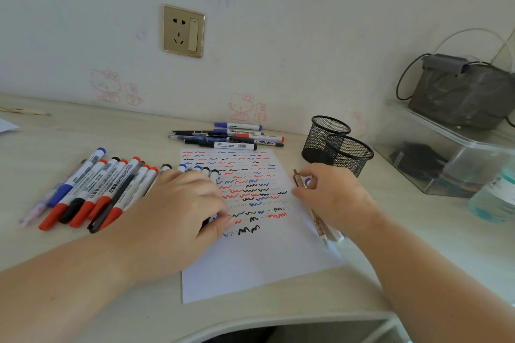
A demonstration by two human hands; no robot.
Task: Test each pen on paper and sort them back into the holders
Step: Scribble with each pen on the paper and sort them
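Paper (278, 259) between hands.

Soft, even daylight – faint shadows, edges bowed, slight blur

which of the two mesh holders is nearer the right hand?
The front holder, which overlaps the rear holder and sits lower in the head view, just above the right hand. The rear one stands closer to the wall.
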